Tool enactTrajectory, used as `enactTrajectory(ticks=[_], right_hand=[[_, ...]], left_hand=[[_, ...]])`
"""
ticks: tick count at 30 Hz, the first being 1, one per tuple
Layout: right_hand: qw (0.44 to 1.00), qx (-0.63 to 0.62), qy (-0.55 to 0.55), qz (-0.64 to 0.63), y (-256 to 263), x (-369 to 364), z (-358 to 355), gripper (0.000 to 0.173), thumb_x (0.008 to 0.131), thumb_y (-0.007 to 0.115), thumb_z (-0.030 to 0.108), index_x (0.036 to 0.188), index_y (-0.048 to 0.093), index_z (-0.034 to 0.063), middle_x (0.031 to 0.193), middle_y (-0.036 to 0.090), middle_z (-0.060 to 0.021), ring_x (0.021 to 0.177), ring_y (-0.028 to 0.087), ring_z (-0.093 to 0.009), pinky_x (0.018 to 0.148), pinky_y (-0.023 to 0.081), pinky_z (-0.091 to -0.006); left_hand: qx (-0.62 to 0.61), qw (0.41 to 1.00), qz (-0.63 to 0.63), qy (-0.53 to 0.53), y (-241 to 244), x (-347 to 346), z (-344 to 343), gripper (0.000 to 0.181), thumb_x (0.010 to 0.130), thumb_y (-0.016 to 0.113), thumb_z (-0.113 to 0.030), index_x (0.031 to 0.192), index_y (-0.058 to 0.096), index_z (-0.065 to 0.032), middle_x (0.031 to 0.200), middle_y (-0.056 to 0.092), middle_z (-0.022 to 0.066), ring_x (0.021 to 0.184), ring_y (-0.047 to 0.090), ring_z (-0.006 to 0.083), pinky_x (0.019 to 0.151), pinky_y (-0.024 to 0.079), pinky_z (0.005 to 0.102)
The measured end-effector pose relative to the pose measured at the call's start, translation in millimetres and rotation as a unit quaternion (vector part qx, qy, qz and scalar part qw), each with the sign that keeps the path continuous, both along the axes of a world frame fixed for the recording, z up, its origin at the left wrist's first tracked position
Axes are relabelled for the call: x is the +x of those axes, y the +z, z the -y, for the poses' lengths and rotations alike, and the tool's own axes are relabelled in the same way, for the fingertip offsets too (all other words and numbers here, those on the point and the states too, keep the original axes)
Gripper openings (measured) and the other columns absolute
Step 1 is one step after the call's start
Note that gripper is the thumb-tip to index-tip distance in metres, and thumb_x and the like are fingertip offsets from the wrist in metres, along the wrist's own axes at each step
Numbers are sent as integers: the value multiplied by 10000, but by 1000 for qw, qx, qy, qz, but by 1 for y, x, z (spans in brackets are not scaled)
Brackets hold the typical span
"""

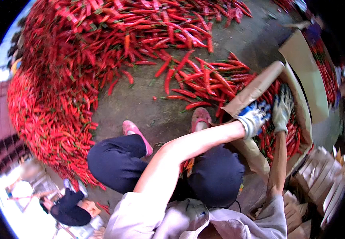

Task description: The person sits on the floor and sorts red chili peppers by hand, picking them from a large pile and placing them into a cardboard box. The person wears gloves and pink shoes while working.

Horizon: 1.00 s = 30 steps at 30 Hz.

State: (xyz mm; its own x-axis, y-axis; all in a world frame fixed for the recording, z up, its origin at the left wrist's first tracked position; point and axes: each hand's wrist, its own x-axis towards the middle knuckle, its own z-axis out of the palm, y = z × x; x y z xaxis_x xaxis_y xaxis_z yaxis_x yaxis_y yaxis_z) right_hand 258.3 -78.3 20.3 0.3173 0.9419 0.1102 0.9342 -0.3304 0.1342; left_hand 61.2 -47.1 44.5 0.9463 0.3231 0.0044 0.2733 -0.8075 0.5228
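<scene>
My left hand (pixel 254 117), in a white and blue work glove, reaches across to a brown paper-lined cardboard box (pixel 307 128) at my right. It is over the near part of the box opening, beside a folded roll of brown paper (pixel 254 86). My right hand (pixel 283 109), in a similar glove, lies palm down on the red chili peppers (pixel 292 134) inside the box, fingers stretched away from me. The left fingers are blurred, and whether they hold a chili cannot be seen.
A large heap of red chilies (pixel 80 56) curves around the front and left. Loose chilies (pixel 202 77) lie on the concrete floor (pixel 124 104) up to the box. A raised flap (pixel 305 77) stands beyond it. Flattened cardboard (pixel 319 176) is stacked lower right. Another person (pixel 71 206) is at lower left.
</scene>
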Motion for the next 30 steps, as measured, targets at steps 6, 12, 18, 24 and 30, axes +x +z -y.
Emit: enactTrajectory(ticks=[6, 12, 18, 24, 30], right_hand=[[962, -6, 4, -273, 37, 13, -14, 520, 968, 412, 347, 1367, 409, 14, 1415, 407, -169, 1320, 354, -293, 1105, 230, -380], [912, 186, 148, -333, 108, -117, -81, 319, 954, 468, 105, 1237, 535, -25, 1216, 585, -138, 1139, 543, -232, 984, 408, -334], [687, -99, 250, -675, 75, -338, -194, 399, 904, 521, 41, 1293, 464, -29, 1230, 567, -102, 1148, 510, -159, 1006, 368, -286], [808, 18, 448, -382, 26, -515, -323, 688, 789, 672, 338, 1338, 413, 15, 1344, 453, -218, 1237, 436, -374, 1049, 351, -418], [892, 161, 409, -102, 35, -600, -432, 764, 807, 622, 487, 1357, 387, 11, 1333, 460, -213, 1211, 450, -364, 991, 386, -461]], left_hand=[[5, 995, 48, -90, 90, -64, -55, 354, 784, 594, -270, 1095, 598, -102, 1052, 636, 115, 966, 630, 284, 835, 486, 410], [0, 1000, 20, 21, 106, -224, -134, 364, 809, 595, -308, 1088, 593, -74, 978, 628, 139, 890, 627, 312, 783, 486, 424], [5, 873, 135, 469, 38, -395, -188, 476, 822, 631, -361, 1152, 564, -25, 1095, 598, 179, 1004, 588, 324, 917, 464, 385], [182, 646, 16, 741, 31, -525, -272, 636, 793, 674, -439, 1261, 501, -45, 1263, 503, 199, 1160, 484, 336, 989, 409, 444], [72, 642, -125, 753, 18, -563, -325, 893, 742, 704, -523, 1410, 318, -73, 1421, 349, 209, 1294, 379, 369, 1041, 362, 463]])
